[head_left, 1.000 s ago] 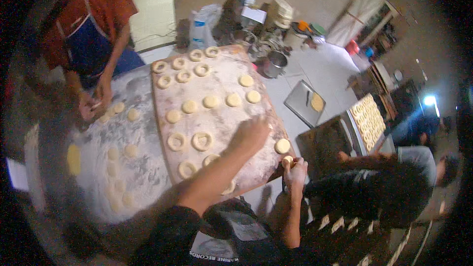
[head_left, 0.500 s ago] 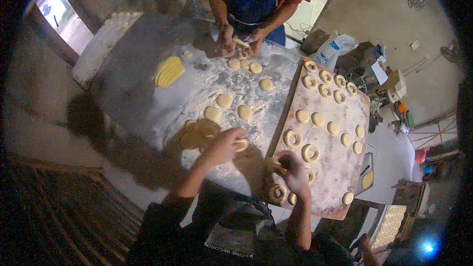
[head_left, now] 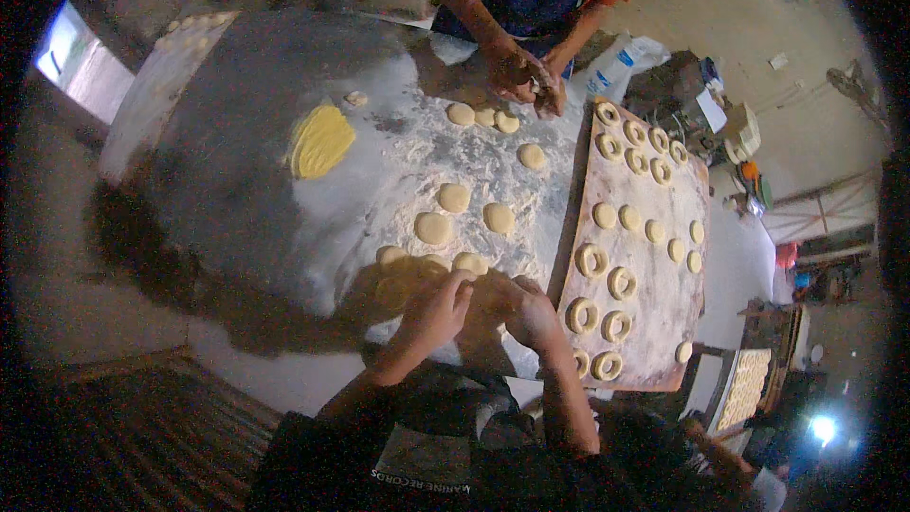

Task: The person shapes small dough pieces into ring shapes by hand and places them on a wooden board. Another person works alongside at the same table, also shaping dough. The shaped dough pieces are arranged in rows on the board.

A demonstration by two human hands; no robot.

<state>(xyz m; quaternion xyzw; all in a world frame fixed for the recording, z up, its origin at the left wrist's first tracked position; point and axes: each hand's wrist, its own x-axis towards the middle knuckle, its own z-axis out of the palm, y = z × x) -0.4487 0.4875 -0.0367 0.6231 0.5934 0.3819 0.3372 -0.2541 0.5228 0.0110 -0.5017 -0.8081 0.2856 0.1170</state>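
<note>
At the near side of the floured table (head_left: pixel 256 161), my left hand (head_left: pixel 436 318) has its thumb and fingertips closed at the near edge of a pale dough round (head_left: pixel 470 264). My right hand (head_left: pixel 534 318) is just to its right, fingers bent in toward the left hand; its finger ends are partly hidden and slightly blurred, so I cannot tell if it holds anything. Ahead of my hands lie more flat dough rounds (head_left: pixel 433 228), some in my shadow. On the wooden board (head_left: pixel 645 299) to the right are several dough rings (head_left: pixel 622 283) and small rounds (head_left: pixel 654 230).
Across the table a co-worker's hands (head_left: pixel 526 81) work a small piece of dough above the surface. A ridged yellow slab (head_left: pixel 322 142) lies left of centre. A plastic bag (head_left: pixel 621 66) stands past the board. A tray of dough pieces (head_left: pixel 746 389) sits at lower right.
My right hand has left the board and moved in beside my left hand; a dough ring now lies where it was. The view has shifted, and the co-worker's hands appear farther right.
</note>
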